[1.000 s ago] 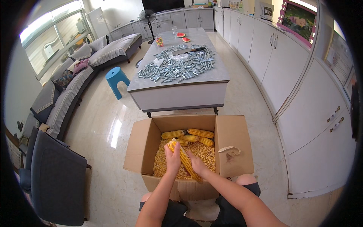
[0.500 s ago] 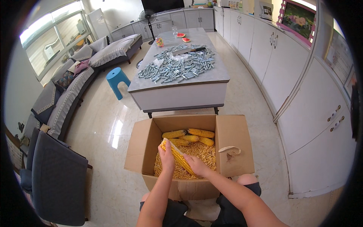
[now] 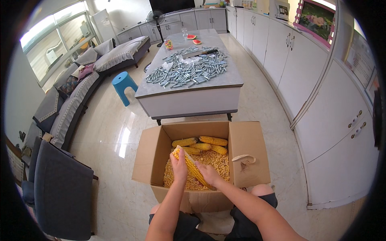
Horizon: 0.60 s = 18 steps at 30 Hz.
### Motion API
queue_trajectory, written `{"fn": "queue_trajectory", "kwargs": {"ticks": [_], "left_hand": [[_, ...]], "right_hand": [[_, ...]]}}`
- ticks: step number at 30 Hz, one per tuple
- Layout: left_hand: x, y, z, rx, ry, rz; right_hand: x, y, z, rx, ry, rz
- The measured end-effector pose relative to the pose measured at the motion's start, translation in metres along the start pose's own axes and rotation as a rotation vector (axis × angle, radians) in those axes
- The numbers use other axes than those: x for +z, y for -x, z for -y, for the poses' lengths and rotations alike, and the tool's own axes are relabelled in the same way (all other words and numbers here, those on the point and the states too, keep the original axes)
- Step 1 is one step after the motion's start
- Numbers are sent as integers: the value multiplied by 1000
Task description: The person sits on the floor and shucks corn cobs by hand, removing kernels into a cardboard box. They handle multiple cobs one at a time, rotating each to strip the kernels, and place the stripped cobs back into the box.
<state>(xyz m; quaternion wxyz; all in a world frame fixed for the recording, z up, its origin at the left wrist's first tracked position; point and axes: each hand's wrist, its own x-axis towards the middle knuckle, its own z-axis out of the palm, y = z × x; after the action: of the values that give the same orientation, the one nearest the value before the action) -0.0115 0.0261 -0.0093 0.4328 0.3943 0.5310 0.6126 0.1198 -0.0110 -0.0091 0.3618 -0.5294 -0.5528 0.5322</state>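
Observation:
A yellow corn cob (image 3: pixel 194 169) slants over the open cardboard box (image 3: pixel 159 150), one strip along its upper side pale and bare of kernels. My left hand (image 3: pixel 179 166) is closed round the cob's upper end. Lower down, my right hand (image 3: pixel 208 174) grips the cob's right side, its thumb pointing up along the pale strip; some of its fingers are hidden. Loose corn kernels (image 3: pixel 219 162) cover the inside of the box beneath both hands. Several whole cobs (image 3: pixel 213 141) lie on them against the far wall.
A pale husk strip (image 3: pixel 244 158) rests on the box's right flap (image 3: pixel 257 140). Beyond stands a grey table (image 3: pixel 189 96) bearing many small metal cylinders (image 3: pixel 181 76), a knife (image 3: pixel 201 53) and watermelon slices (image 3: pixel 196 41). A blue stool (image 3: pixel 125 85) stands left; white cabinets (image 3: pixel 273 64) line the right.
The held cob and both hands have shifted very slightly, with the cob's lower end a little further right and down. Both hands keep their grip.

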Motion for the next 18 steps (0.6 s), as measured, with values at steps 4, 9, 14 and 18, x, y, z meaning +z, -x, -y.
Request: {"fn": "queue_trajectory", "kwargs": {"ticks": [4,9,14,18], "left_hand": [[4,4,-7,34,-82,-14],[3,2,-21,-96,69,-124],[-11,-8,-17,-133,210,-203],[-8,-5,-18,-96,109,-204]], "right_hand": [[-2,-9,-11,112,14,26],[-1,-17,-28,108,-169,105],[-5,-9,-14,16,-74,301],[-4,-4,-9,-92,-102,257]]}}
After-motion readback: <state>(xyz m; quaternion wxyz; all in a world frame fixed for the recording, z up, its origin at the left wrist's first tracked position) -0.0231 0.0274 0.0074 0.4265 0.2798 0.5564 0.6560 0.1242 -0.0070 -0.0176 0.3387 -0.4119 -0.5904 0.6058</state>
